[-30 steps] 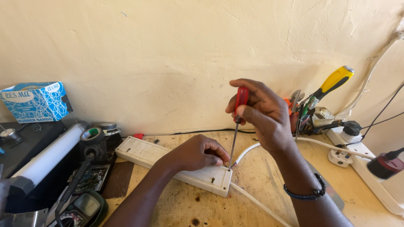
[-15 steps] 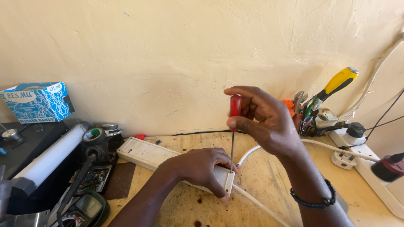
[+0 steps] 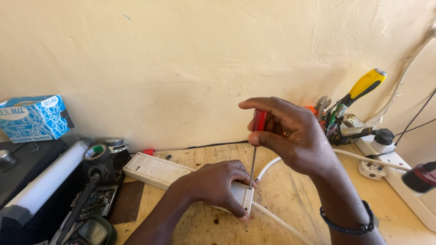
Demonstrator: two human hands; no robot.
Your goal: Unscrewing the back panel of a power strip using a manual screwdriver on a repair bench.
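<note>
We work at a pale plywood bench (image 3: 290, 204) set against a cream plastered wall (image 3: 181, 59), and across it lies the long white plastic power strip (image 3: 156, 170), face down, its near end under our hands. Our left hand (image 3: 218, 183) is cupped over that end, fingers curled round the edge and pressing it flat to the wood. Our right hand (image 3: 290, 136) is closed in a pinch on the red handle of a slim screwdriver (image 3: 255, 149), which stands almost upright with its tip seated near the strip's corner. A white round cable (image 3: 281, 222) runs out from under the strip towards us. Since the shaft is thin and held only at the top, we judge the tip could skid off the screw and jab the left fingertips (image 3: 243, 213) just beside it, or chew the screw head if the shaft leans.
</note>
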